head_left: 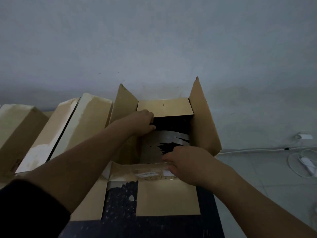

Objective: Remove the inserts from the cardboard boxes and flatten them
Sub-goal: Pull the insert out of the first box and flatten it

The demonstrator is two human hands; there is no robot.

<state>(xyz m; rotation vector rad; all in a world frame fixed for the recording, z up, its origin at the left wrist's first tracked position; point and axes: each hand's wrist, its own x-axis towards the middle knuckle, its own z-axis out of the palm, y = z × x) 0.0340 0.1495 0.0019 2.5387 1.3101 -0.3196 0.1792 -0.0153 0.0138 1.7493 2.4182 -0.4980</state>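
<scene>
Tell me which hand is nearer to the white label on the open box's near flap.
Right. The right hand rests on the near flap beside the white label, fingers at the box edge. The left hand reaches into the open box at its far left corner.

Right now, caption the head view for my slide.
Left hand and right hand reach into the open cardboard box beside leaning boxes.

Left hand (143, 121) curled; right hand (189, 162) gripping.
</scene>
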